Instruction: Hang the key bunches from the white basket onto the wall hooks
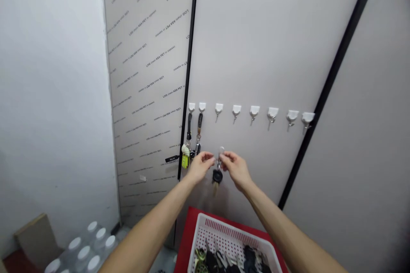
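Observation:
Both my hands are raised in front of a grey wall panel, below a row of white hooks (236, 110). My left hand (201, 166) and my right hand (235, 167) pinch a key set (218, 175) between them: a silver ring on top, a black fob and a brass key hanging down. The first two hooks on the left each carry a hung key set (189, 145) with dark straps and a yellow-white tag. The other hooks are bare.
A white perforated basket (224, 230) with several dark keys and fobs sits on a red surface (185, 243) below my arms. Plastic bottles with white caps (86, 251) and a cardboard box (35, 234) stand on the floor at the lower left.

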The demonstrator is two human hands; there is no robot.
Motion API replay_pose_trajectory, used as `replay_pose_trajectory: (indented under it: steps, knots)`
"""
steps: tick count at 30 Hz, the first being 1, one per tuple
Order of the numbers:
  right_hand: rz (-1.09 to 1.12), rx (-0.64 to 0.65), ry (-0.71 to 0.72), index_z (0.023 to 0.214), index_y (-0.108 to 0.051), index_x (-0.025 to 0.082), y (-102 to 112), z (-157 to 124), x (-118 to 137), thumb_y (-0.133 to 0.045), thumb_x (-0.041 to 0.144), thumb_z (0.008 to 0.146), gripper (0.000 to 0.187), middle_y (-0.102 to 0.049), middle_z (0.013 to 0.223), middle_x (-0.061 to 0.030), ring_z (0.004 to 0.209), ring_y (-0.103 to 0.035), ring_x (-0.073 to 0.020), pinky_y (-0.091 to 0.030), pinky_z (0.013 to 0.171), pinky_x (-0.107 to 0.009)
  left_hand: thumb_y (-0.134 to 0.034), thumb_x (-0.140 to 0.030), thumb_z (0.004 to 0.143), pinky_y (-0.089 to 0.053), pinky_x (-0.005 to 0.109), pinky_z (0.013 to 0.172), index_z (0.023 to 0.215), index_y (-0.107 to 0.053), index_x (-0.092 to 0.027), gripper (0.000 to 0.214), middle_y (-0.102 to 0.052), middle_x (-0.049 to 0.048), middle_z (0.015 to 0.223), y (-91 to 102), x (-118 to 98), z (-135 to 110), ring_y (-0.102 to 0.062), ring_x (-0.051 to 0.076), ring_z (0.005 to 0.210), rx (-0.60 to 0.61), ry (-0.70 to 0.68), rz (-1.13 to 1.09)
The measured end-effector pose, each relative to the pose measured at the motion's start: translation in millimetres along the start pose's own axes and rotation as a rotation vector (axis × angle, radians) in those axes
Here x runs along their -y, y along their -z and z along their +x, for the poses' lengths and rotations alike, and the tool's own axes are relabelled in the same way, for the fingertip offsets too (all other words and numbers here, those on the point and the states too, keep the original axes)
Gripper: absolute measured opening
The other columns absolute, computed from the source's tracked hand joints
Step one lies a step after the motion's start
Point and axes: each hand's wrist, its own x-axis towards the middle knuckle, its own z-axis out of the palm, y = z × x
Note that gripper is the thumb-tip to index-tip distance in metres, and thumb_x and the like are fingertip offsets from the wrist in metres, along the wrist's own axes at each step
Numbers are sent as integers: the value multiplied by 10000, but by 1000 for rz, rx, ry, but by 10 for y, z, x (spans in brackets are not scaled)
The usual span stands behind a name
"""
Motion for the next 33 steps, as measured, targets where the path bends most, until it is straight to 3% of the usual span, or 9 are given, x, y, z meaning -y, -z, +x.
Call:
replay_pose_trajectory:
  steps: [5,9,21,27,30,33]
  knots:
    - [9,-173,51,635,-493,127,-165,578,399,-503,303,534,203,-522,537,2,400,-403,-47,-309,366,-168,-448,-126,627,-387,208,639,736,-482,-112,115,-545,30,714,-50,-181,314,-493,81,655,-107,-80,17]
    - [-43,-297,55,651,-505,128,-238,872,538,-493,281,544,187,-550,553,-10,405,-435,-59,-340,380,-180,-445,-99,616,-391,214,644,818,-479,-104,205,-557,55,771,-88,-354,524,-500,93,674,-125,-166,114]
    - [-215,-333,48,697,-551,102,-192,1067,292,-498,257,560,214,-571,580,-36,430,-492,-80,-394,459,-214,-430,-94,621,-379,238,721,893,-504,-85,283,-569,86,857,-71,-214,644,-512,124,760,-150,-120,388]
    - [-307,-310,71,819,-541,119,-3,769,138,-480,235,583,270,-570,730,-36,507,-514,-69,-398,524,-222,-434,-90,622,-361,245,750,882,-506,-96,270,-555,62,886,-23,-112,527,-493,118,803,-180,-116,496]
    - [-392,-191,54,808,-546,121,172,337,-84,-479,228,589,252,-571,669,-24,490,-504,-71,-393,523,-231,-437,-104,625,-354,253,763,891,-496,-102,273,-546,54,898,7,107,284,-482,114,824,-139,-127,523]
    - [-506,11,-41,755,-562,133,388,-237,-401,-483,210,590,199,-579,614,-15,502,-504,-88,-390,540,-236,-430,-114,629,-364,252,748,872,-503,-110,254,-547,55,886,-30,380,-128,-484,118,814,-36,-51,532]
